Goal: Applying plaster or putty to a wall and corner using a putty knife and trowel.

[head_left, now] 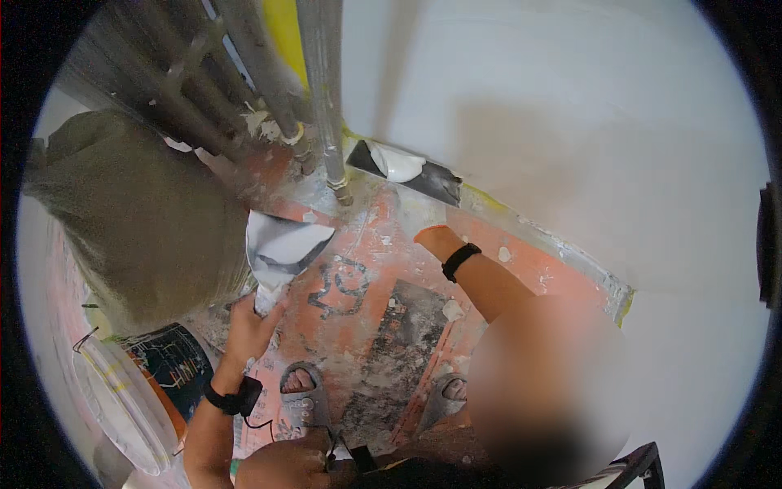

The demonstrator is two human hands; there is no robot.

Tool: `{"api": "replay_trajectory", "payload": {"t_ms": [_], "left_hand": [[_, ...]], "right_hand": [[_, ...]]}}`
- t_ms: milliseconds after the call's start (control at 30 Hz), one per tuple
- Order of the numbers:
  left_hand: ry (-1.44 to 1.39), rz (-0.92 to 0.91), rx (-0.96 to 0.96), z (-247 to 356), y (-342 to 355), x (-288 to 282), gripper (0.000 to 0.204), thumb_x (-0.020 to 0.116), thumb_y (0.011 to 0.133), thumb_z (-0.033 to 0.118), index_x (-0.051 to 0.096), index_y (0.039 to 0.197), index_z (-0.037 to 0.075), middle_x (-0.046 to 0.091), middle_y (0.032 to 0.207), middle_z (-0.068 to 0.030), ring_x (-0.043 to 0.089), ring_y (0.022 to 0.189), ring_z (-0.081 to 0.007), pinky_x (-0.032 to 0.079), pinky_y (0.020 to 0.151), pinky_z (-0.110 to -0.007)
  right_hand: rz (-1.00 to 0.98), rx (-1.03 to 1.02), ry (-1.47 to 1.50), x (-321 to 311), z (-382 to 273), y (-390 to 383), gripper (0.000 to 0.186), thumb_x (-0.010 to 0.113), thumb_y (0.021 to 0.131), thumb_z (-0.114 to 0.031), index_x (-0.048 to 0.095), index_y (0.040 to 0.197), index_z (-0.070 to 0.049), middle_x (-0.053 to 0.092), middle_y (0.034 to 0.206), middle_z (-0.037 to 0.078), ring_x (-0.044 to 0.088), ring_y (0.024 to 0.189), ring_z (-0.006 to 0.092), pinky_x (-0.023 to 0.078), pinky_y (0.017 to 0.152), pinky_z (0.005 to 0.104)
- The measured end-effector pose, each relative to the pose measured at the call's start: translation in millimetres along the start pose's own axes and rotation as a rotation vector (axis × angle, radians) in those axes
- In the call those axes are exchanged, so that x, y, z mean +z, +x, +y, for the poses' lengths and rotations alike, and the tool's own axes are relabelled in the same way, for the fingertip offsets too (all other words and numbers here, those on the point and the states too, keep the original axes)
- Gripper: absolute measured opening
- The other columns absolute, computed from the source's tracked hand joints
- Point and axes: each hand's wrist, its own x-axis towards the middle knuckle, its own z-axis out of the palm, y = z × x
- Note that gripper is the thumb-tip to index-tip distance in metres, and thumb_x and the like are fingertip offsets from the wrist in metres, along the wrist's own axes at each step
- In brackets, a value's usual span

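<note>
My left hand (252,326) is closed around the pale, plaster-smeared handle of a wide putty knife (287,254). Its flared blade points away from me and carries white filler. My right hand (436,239) reaches forward over the floor, close to the base of the white wall. Its fingers blend into a pale area, so their hold does not show. Just beyond it, a long dark flat blade (441,182) lies along the foot of the wall with a lump of white putty (399,163) on it. Whether my right hand grips this blade cannot be made out.
Grey vertical pipes (322,106) stand at the far left of the corner. A large drab cloth-covered bulk (147,220) is at the left, above a white bucket (122,407). The orange-pink floor covering (521,261) is spattered with plaster. My sandalled feet stand on it.
</note>
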Motion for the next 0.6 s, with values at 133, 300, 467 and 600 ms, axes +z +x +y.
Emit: {"api": "replay_trajectory", "payload": {"t_ms": [133,300,467,600], "left_hand": [[-0.072,-0.027,-0.087,-1.8,-7.1,-1.9,0.022,0.069,0.093,0.011,0.067,0.109,-0.003,0.069,0.081,-0.0068,0.059,0.070,-0.0112,0.050,0.067,-0.031],[-0.073,-0.011,-0.089,-9.7,-12.3,-1.5,0.022,0.069,0.093,0.012,0.068,0.110,-0.001,0.068,0.077,-0.0065,0.057,0.066,-0.0106,0.049,0.064,-0.030],[-0.048,-0.008,-0.041,-26.7,-13.2,5.8,0.028,0.072,0.091,0.015,0.067,0.112,-0.002,0.071,0.081,-0.0097,0.057,0.069,-0.0140,0.051,0.068,-0.033],[-0.109,-0.048,-0.127,-21.0,-15.9,7.2,0.034,0.074,0.090,0.020,0.066,0.114,-0.002,0.072,0.087,-0.0115,0.058,0.075,-0.0138,0.051,0.073,-0.034]], "right_hand": [[-0.039,-0.012,-0.030,9.4,-18.5,26.8,0.030,0.058,0.086,-0.013,0.065,0.114,-0.008,0.066,0.118,0.020,0.063,0.109,0.0393,0.052,0.090,0.0492],[-0.051,0.105,0.104,14.5,-41.4,59.2,0.024,0.056,0.087,-0.013,0.068,0.107,-0.010,0.069,0.107,0.020,0.065,0.100,0.0400,0.053,0.085,0.0479],[-0.338,0.211,0.112,-2.2,-46.0,95.6,0.026,0.061,0.085,-0.022,0.072,0.107,-0.011,0.070,0.110,0.019,0.068,0.100,0.0372,0.054,0.087,0.0476],[-0.298,0.134,0.138,-53.4,-64.3,110.4,0.026,0.060,0.085,-0.025,0.070,0.100,-0.006,0.070,0.099,0.021,0.067,0.092,0.0397,0.054,0.081,0.0471]]}}
